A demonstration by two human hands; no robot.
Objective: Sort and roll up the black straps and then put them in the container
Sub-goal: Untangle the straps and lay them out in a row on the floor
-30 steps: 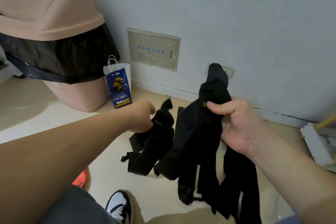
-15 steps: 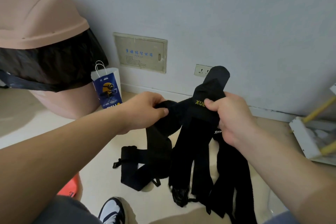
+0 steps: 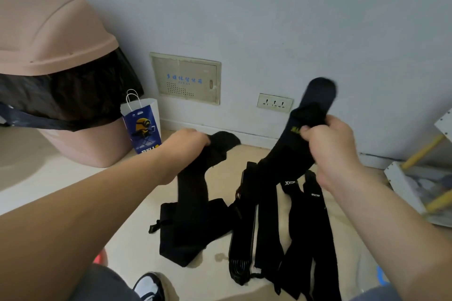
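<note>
While the left hand (image 3: pixel 188 143) is closed around the top of one black strap (image 3: pixel 193 193) at frame centre, the right hand (image 3: pixel 327 151) pinches a bundle of several straps (image 3: pixel 288 154) to its right, thumb over a yellow-lettered patch. Both lots hang toward the pale floor (image 3: pixel 122 178), their lower ends pooling in the lower middle of the frame. Judging from this, the main risk is tangling: the tails lie just beside each other, and a small buckle (image 3: pixel 154 226) on the left piece could snag a neighbour when either hand lifts. The right-hand pinch covers many layers at once, so one strap could slip out. No container for them is clearly identifiable; the pink lidded bin (image 3: pixel 49 39) in the upper left looks like a rubbish bin.
</note>
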